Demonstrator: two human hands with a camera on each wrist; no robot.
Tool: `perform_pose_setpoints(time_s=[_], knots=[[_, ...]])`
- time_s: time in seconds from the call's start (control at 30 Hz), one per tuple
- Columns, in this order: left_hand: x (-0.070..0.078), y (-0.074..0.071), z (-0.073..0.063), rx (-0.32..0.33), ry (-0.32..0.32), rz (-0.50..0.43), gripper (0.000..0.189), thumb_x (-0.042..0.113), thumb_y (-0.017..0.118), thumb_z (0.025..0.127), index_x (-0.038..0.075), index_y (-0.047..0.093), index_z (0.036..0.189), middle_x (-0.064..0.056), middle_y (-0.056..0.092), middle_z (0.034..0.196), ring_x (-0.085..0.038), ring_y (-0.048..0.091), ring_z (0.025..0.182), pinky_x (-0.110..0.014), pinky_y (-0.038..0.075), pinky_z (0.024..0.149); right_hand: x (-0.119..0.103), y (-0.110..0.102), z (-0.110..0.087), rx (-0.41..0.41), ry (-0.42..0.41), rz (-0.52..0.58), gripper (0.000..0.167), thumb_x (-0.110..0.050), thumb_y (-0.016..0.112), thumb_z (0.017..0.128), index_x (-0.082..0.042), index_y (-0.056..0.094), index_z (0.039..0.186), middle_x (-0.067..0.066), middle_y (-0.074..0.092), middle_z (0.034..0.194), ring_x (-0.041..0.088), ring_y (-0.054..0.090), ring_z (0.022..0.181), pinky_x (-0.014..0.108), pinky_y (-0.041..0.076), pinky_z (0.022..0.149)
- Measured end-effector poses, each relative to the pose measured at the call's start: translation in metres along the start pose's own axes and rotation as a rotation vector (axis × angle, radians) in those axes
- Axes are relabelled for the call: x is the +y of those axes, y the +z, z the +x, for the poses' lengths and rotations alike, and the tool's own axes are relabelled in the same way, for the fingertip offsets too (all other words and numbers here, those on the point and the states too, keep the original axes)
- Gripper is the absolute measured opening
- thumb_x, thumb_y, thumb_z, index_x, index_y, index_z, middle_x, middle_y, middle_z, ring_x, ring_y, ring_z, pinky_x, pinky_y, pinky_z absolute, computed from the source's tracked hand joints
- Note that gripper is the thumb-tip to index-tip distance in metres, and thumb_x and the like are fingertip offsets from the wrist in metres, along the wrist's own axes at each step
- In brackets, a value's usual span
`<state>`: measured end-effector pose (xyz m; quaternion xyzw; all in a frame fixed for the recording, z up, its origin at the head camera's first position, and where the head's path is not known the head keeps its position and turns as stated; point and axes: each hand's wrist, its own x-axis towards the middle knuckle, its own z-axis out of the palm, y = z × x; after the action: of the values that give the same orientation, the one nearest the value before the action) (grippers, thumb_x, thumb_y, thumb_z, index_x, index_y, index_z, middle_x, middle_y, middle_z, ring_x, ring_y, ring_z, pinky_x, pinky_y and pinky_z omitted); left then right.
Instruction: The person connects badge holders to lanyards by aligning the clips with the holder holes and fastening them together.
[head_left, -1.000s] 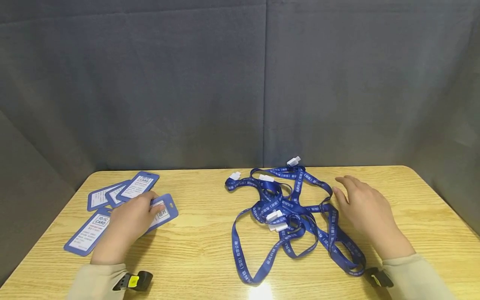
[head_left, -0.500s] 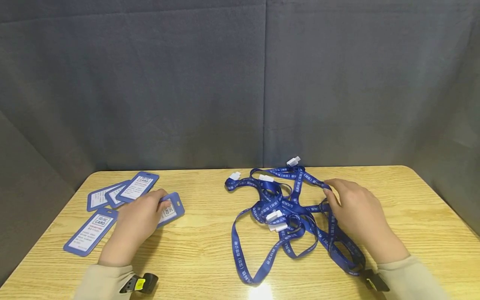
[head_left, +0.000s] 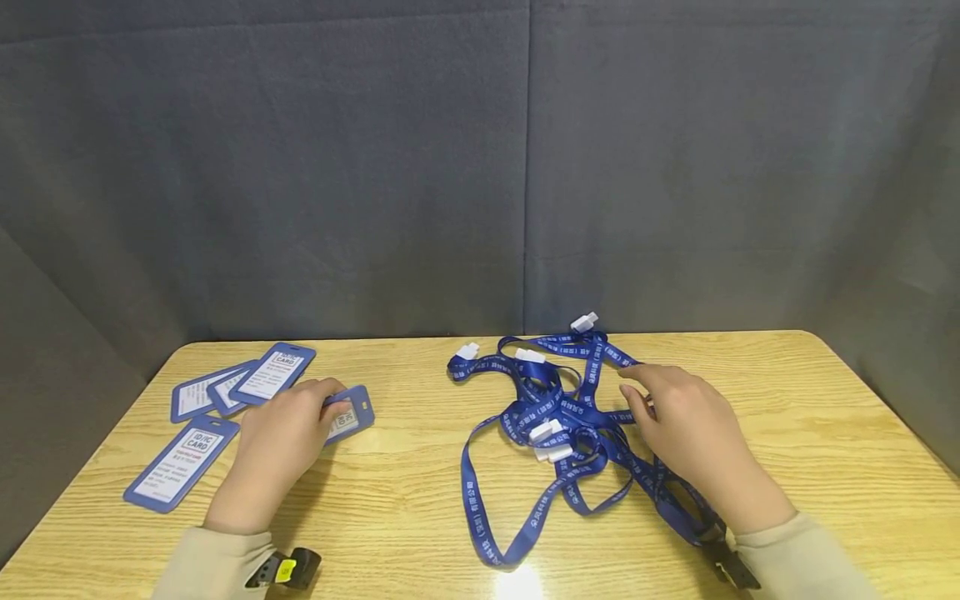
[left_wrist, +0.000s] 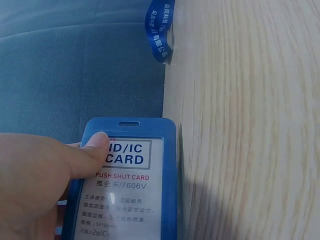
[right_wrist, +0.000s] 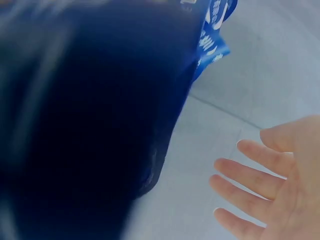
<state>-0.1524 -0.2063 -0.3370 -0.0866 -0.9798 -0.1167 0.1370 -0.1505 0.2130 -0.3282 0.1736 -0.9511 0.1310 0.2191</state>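
My left hand (head_left: 288,433) grips a blue ID card holder (left_wrist: 125,190) by its edge, thumb lying over the white printed insert, its slotted end pointing right in the head view. On the right, my right hand (head_left: 686,421) hovers over the right part of a tangle of blue lanyards (head_left: 542,410) with white clips; its fingers are spread and hold nothing in the right wrist view. A blurred dark blue lanyard strap (right_wrist: 100,115) fills much of that view, close to the camera.
Several more blue card holders (head_left: 180,462) lie at the left of the wooden table (head_left: 405,500), some overlapping. A grey curtain (head_left: 337,167) hangs behind the table's back edge. The lanyards spread over the centre right, one loop reaching toward the front.
My left hand has moved right with the card holder, away from the other holders. My right hand has moved left over the lanyards.
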Motion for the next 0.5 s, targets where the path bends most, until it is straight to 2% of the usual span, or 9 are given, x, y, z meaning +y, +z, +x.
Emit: perform_pose_setpoints(time_s=[0.3,0.5], knots=[[0.001,0.001,0.002,0.019,0.021,0.000,0.025,0.025,0.072,0.091,0.009,0.071,0.111,-0.012,0.072,0.102,-0.035,0.068,0.080,-0.040,0.043,0.046,-0.017,0.007,0.004,0.001,-0.103,0.003,0.022,-0.014,0.069,0.093,-0.003,0.071,0.112,0.014,0.071,0.111,0.036,0.066,0.104,0.052,0.052,0.086],[0.002,0.000,0.001,0.039,0.025,0.002,0.024,0.025,0.073,0.090,0.010,0.073,0.109,-0.012,0.072,0.101,-0.034,0.068,0.078,-0.040,0.042,0.045,-0.028,0.015,0.013,-0.008,-0.139,-0.002,0.020,-0.016,0.069,0.093,-0.004,0.072,0.108,0.012,0.072,0.106,0.033,0.067,0.102,0.050,0.053,0.086]])
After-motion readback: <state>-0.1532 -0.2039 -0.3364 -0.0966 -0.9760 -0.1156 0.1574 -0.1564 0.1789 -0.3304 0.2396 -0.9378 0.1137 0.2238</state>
